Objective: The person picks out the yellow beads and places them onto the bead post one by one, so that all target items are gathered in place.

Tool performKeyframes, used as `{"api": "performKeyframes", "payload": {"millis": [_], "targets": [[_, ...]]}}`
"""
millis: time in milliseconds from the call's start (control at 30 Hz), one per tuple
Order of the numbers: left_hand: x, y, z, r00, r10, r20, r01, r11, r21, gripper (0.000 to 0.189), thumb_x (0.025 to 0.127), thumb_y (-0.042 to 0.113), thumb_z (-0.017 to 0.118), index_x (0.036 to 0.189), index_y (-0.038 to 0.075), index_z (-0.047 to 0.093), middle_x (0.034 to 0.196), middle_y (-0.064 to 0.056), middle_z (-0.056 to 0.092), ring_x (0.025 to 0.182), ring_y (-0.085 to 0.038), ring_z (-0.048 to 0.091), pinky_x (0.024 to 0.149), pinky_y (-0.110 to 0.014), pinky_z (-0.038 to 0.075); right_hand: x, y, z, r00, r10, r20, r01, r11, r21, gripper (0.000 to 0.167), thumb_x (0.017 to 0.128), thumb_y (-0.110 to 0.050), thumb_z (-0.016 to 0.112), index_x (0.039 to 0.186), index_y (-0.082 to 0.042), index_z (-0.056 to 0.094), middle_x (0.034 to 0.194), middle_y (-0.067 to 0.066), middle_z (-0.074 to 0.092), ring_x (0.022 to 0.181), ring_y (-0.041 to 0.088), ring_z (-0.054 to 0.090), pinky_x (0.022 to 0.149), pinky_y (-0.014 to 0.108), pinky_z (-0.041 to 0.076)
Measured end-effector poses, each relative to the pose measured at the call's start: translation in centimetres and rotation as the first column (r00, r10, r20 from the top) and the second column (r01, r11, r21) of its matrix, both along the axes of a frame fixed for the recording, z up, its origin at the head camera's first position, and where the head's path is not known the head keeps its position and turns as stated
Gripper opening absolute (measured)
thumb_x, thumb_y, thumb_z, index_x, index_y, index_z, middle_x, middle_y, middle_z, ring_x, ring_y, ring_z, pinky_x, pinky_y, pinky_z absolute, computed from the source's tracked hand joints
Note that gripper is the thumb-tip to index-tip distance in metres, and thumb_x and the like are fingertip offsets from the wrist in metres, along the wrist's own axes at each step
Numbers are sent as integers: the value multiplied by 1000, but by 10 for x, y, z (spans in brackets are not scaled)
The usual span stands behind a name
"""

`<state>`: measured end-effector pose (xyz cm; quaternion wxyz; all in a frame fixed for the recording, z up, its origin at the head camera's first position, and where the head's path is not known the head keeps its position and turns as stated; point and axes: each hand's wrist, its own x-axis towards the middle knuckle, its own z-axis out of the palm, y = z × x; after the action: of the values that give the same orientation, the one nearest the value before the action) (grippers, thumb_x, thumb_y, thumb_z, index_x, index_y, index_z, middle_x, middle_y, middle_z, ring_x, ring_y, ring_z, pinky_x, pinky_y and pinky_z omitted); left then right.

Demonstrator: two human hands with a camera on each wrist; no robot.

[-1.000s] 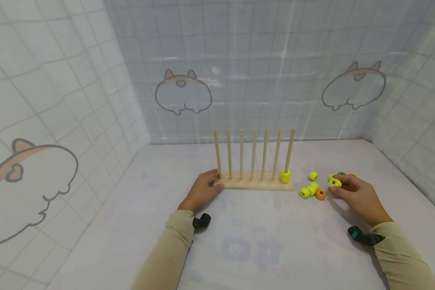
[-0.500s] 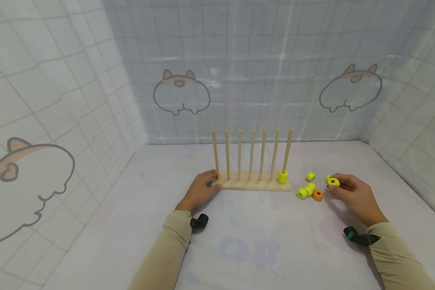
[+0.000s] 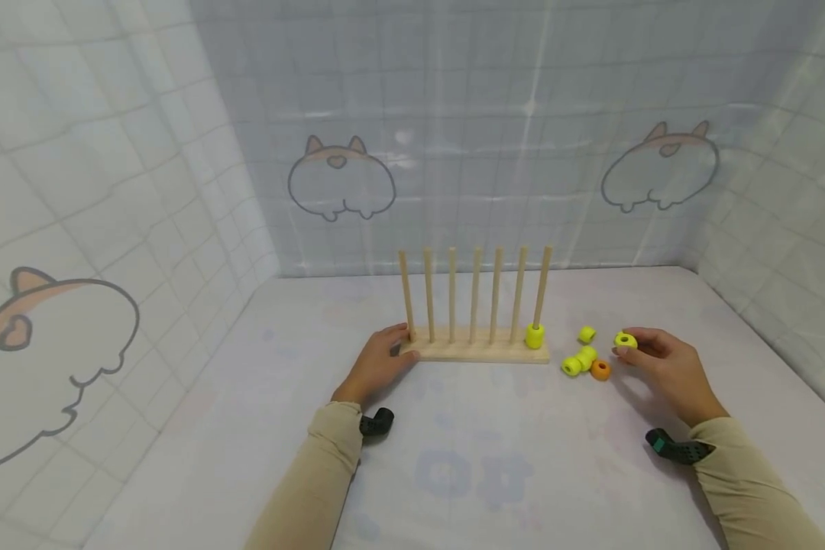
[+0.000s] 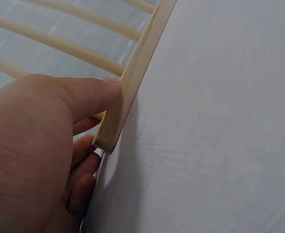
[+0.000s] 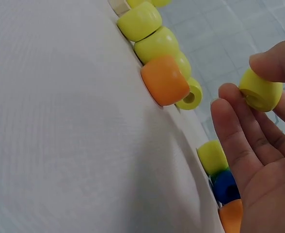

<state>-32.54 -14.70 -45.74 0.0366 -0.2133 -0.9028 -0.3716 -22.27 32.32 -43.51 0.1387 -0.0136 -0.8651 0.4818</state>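
The yellow bead (image 5: 261, 91) is pinched in the right hand (image 3: 674, 374), thumb on one side and fingers on the other; on my head view it sits right of centre, lifted off the cloth (image 3: 474, 428).

That view also gives me the whole rack (image 3: 474, 353) in the middle of the frame, its seven pegs (image 3: 475, 294) upright and a yellow piece (image 3: 535, 336) at the foot of the rightmost one. What I can't see there, the right wrist view shows at lower right: a blue bead (image 5: 226, 187) between another yellow one (image 5: 213, 158) and an orange one (image 5: 231, 216). Only the left wrist view shows me, near its centre, the left hand's (image 3: 378, 363) thumb pressed to the base's front edge while fingers curl behind its end, so I read that hand as gripping the rack.

Back to the held piece: it is glossy, rounded and barrel-shaped. On the head view I see its hole facing up, and just left of it a touching cluster of yellow beads (image 3: 579, 361) with an orange bead (image 3: 600, 370) beside them.
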Motion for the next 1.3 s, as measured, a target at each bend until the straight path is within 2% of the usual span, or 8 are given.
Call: {"api": "performKeyframes", "payload": {"millis": [333,567,900,1300], "targets": [[1,0,-2,1000,10,15,-10,1000,5,52,94,29,68,138,3,60,152,-9,47,142,-34,37,118,-49,27,0,-1,2,999,41,-10,-41,999,-30,58,98,-37,65,141,0,53,116,13,64,92,10,69,79,12,53],[0,0,-1,1000,5,5,-6,1000,17,49,93,26,69,137,3,62,151,-12,48,142,-34,38,117,-48,28,-3,-6,5,996,79,-43,-82,995,-60,55,99,-34,65,138,3,54,112,11,68,94,20,71,80,19,56],[1,1,1,1000,4,2,-4,1000,7,50,93,26,69,136,2,61,150,-12,48,141,-34,39,117,-47,28,-6,-12,13,996,79,-51,-83,993,-81,51,99,-33,64,135,2,55,113,13,66,93,17,70,81,23,57],[2,1,1,1000,14,14,-14,1000,9,50,94,26,69,136,2,61,151,-11,48,142,-34,38,118,-48,28,-19,-23,23,994,86,-66,-93,990,-106,50,98,-35,65,133,-1,56,117,13,62,94,16,70,85,27,58]]}}
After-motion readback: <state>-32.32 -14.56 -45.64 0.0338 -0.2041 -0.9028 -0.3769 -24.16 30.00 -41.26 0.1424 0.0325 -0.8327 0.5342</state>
